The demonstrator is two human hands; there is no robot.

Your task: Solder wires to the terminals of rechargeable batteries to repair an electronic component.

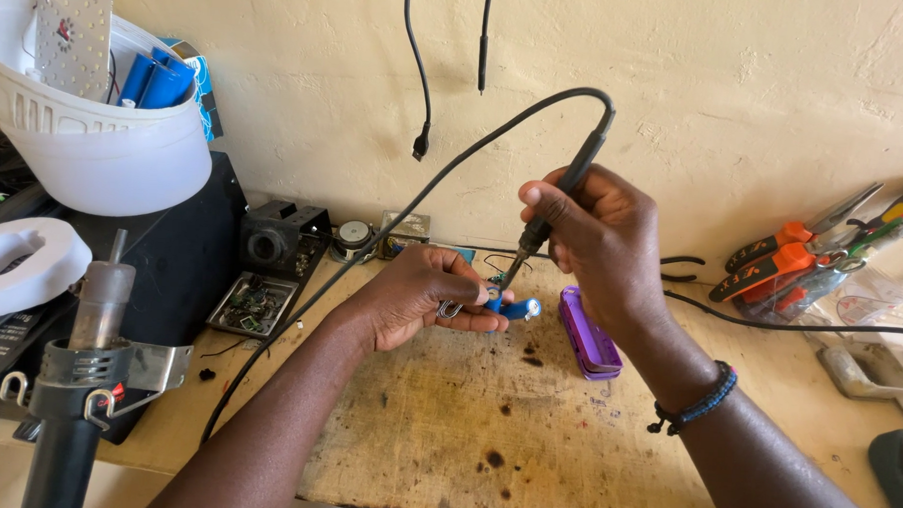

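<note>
My left hand [420,295] grips a small blue part [515,307] with a metal tip and thin wire loops, just above a scorched wooden board [486,425]. My right hand [597,239] holds a black soldering iron [564,193] like a pen. Its tip points down onto the blue part. The iron's black cable [393,217] arcs up and then runs down to the left across the bench.
A purple case [589,334] lies right of the hands. Orange-handled pliers and cutters [801,261] rest at the right wall. A hot air gun [88,361], a black box [186,255], a white bucket [95,141] and circuit parts [260,302] crowd the left.
</note>
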